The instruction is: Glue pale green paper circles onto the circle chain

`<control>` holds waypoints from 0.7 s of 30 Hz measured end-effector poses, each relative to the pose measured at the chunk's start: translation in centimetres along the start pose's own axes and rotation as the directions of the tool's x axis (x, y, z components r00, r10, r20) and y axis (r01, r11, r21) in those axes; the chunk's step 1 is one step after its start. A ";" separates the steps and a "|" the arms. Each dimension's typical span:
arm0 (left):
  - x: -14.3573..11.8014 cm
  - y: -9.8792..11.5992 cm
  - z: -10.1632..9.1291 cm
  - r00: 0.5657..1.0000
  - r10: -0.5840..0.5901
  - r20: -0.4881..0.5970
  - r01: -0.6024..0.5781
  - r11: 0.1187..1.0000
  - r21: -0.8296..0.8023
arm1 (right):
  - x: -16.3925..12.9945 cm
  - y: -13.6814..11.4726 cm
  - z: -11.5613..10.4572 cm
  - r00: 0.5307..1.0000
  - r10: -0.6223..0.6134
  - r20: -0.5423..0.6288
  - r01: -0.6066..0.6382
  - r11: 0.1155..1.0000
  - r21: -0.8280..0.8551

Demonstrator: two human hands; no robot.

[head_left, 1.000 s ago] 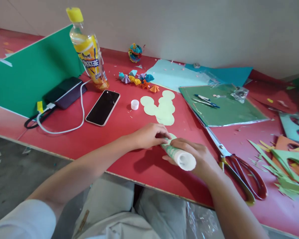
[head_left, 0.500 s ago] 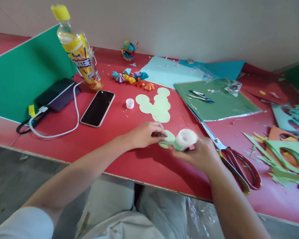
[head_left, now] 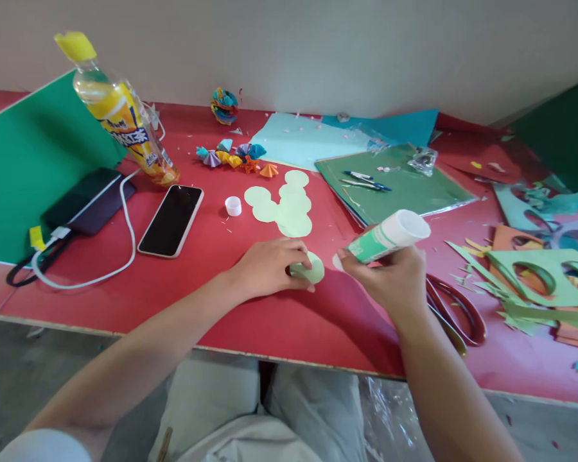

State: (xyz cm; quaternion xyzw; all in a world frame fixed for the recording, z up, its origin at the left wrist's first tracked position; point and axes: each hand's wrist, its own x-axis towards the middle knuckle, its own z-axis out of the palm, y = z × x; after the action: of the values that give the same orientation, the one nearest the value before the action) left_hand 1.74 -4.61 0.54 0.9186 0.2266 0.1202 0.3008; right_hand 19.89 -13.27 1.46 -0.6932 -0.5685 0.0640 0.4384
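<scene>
A white glue stick (head_left: pixel 380 237) with a green label is gripped in my right hand (head_left: pixel 397 276). It is tilted, its white glue end low on the left, just above the red table and apart from the paper. My left hand (head_left: pixel 270 269) rests at the left side of a pale green paper circle (head_left: pixel 314 268), thumb and fingers spread over its edge. Beyond it lies a group of overlapping pale green circles (head_left: pixel 293 205). The small white cap (head_left: pixel 232 206) stands left of that group.
Large scissors (head_left: pixel 457 311) lie beside my right wrist. At the left are a phone (head_left: pixel 172 221), a cabled black case (head_left: pixel 89 202) and a drink bottle (head_left: pixel 125 122). Folded paper pieces (head_left: pixel 231 157), a green sheet pack (head_left: pixel 390 208) with pens, and cut paper scraps (head_left: pixel 525 269) lie around.
My right hand has moved the glue stick up and right, off the paper circle, and tipped it over more. My left fingers have spread apart at the circle. The camera view has shifted.
</scene>
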 end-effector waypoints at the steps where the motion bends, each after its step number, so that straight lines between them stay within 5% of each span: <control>1: 0.0 0.0 0.0 1.000 0.006 0.008 -0.006 1.000 0.014 | 0.0 0.0 0.0 1.000 -0.007 -0.005 0.007 1.000 0.005; 10: -1.1 -0.7 -0.7 0.994 0.090 0.068 -0.090 0.996 -0.010 | 0.2 0.3 -0.3 0.997 0.072 -0.003 -0.072 0.994 0.082; 21: -1.2 0.2 -1.0 0.995 -0.011 0.102 0.025 0.990 -0.136 | 0.6 0.0 -0.2 0.998 0.033 0.050 -0.038 0.994 0.105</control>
State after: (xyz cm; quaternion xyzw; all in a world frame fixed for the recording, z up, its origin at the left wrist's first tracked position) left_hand 0.37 -4.84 1.39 0.8985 0.2105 0.0860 0.3755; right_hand 20.21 -12.93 1.84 -0.6773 -0.5622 0.1186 0.4596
